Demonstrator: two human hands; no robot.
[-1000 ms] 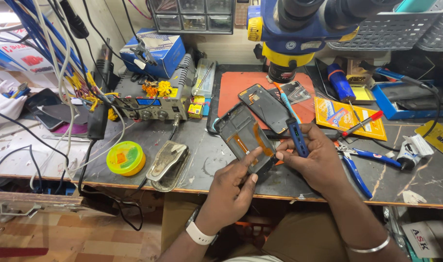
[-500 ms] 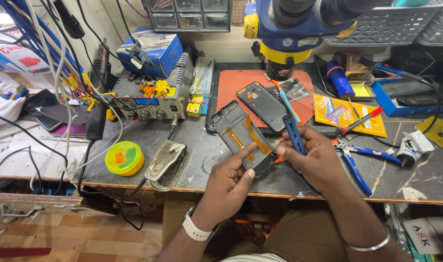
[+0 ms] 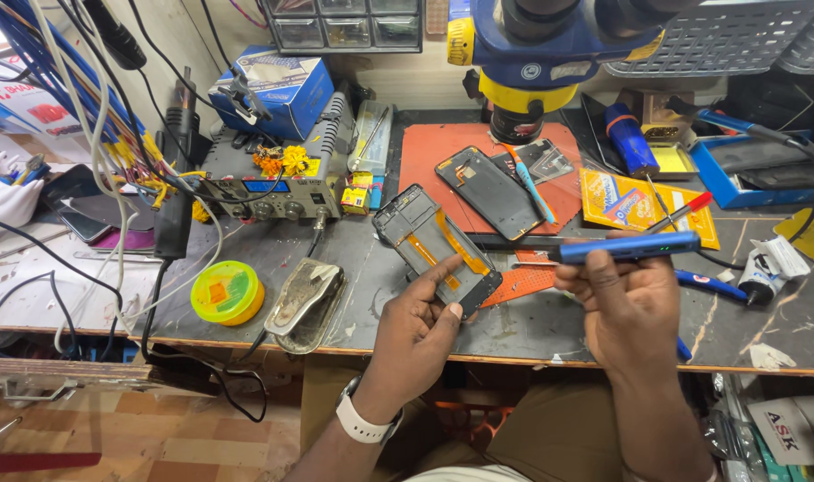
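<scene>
At frame centre, the left hand [image 3: 416,326] grips an opened phone frame [image 3: 438,245] by its lower end, tilted above the dark bench [image 3: 335,259]. The right hand [image 3: 625,308] is closed around a blue powered screwdriver [image 3: 625,248] held level, its tip beside the frame. It looks like disassembly; next, the tip must seat squarely. A yellow packet [image 3: 634,203] lies at right; a blue box [image 3: 277,89] sits upper left.

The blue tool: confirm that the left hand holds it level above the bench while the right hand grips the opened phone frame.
The hands are swapped. In the head view, the right hand holds the blue tool level above the bench, while the left hand grips the opened phone frame.
</scene>
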